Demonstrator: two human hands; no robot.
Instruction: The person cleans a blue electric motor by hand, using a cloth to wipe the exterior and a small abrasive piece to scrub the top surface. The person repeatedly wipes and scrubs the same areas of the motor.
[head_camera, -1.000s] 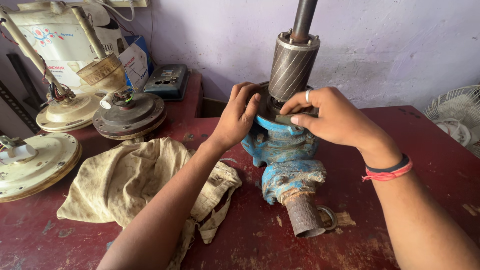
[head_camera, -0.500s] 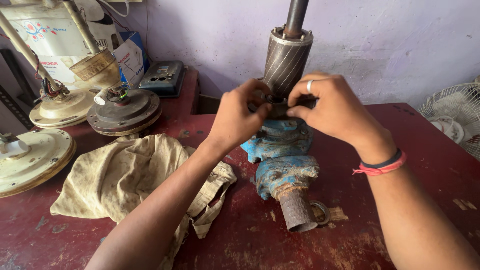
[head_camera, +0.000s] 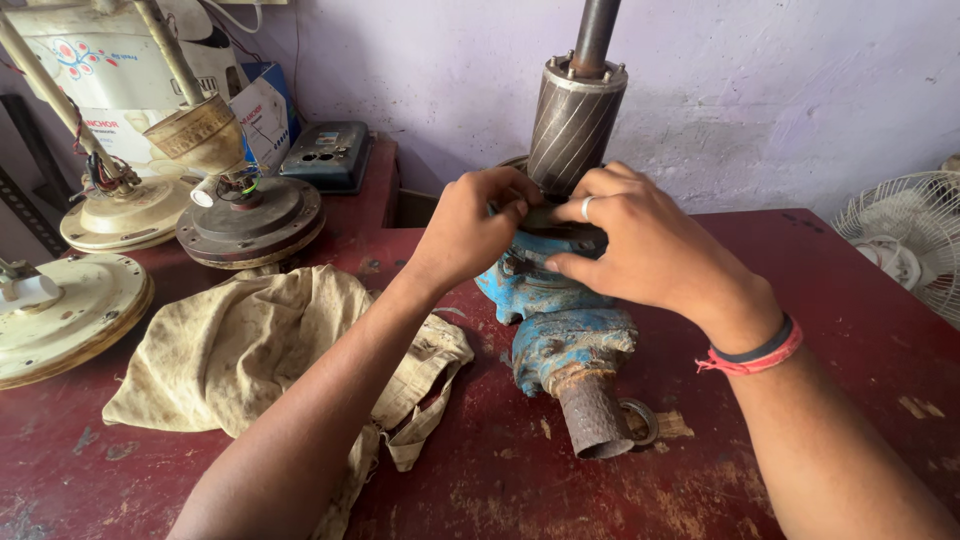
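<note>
At twelve o'clock on the red tabletop (head_camera: 850, 300), left hand (head_camera: 470, 230) and right hand (head_camera: 640, 250) both grasp the dark ring (head_camera: 550, 218) atop the blue pump body (head_camera: 550, 320), likely heavy, rigid, best gripped by its rim.

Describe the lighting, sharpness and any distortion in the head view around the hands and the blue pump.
Head view: soft, even daylight with no hard glare; the left hand and right hand cast only faint shadows on the blue pump body; hands, ribbed rotor and cloth are sharp, without motion blur; wide-angle stretch enlarges the forearms at the lower edge; the white fan is cut off at the right.
</note>
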